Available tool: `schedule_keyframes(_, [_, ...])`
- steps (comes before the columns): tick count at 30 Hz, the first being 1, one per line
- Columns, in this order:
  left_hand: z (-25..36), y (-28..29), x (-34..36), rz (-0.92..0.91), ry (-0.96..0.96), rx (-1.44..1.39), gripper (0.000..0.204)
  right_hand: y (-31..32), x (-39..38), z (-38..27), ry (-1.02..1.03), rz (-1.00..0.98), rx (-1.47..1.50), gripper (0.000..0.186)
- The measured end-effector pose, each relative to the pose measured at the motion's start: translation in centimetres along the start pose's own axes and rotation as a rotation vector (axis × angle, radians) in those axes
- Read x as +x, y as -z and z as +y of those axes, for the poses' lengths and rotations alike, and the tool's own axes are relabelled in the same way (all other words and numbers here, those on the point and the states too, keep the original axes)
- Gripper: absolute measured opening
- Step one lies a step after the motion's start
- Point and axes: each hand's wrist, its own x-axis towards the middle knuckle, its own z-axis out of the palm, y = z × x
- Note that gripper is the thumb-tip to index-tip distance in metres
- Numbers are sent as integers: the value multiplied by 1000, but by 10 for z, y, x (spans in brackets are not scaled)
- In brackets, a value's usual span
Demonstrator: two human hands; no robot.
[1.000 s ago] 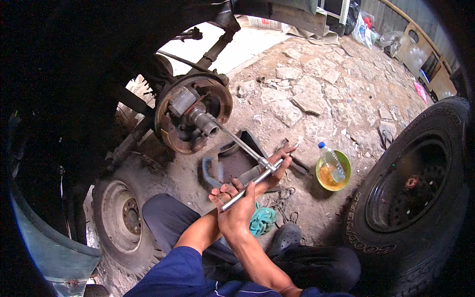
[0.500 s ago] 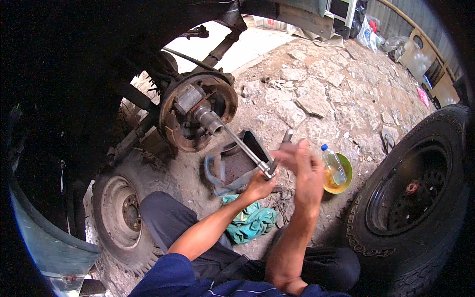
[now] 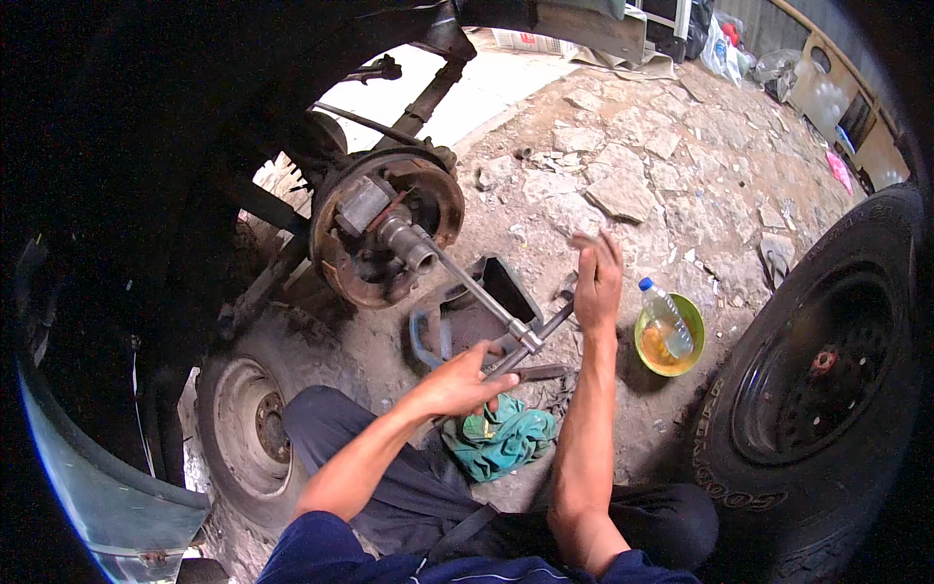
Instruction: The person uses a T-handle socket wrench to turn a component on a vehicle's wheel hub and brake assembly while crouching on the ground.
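Note:
A brake assembly (image 3: 336, 248) with rusty shoes surrounds a metal hub spindle (image 3: 418, 255). From the spindle a long socket extension (image 3: 477, 290) runs toward me and meets a sliding T-handle (image 3: 556, 323). My left hand (image 3: 457, 382) is at the handle's lower end, thumb and fingers apart with the bar between them. Raised by the upper end is my right hand (image 3: 597, 287), its fingers stretched upward, not wrapped round the bar. Beneath the tool sits a cut-open plastic container (image 3: 425, 336). A green cloth (image 3: 501, 443) lies crumpled before me.
A green bowl (image 3: 699, 331) of yellowish liquid holds a clear bottle (image 3: 667, 316) with a blue cap. At right stands a large tyre (image 3: 725, 428); another wheel (image 3: 243, 419) is at left. Flat stones (image 3: 623, 198) cover the ground. A dark vehicle body overhangs the left.
The T-handle has turned about the extension. My left hand has shifted left and lower, from the joint to the bar's end; my right hand has lifted, fingers upright.

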Motion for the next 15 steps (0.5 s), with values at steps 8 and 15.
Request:
schedule_keyframes(8, [53, 38, -42, -137, -260, -472, 63, -34, -94, 53, -412, 77, 178, 83])
schedule_keyframes(15, [77, 20, -18, 112, -310, -582, 49, -32, -118, 18, -994, -258, 246, 93])
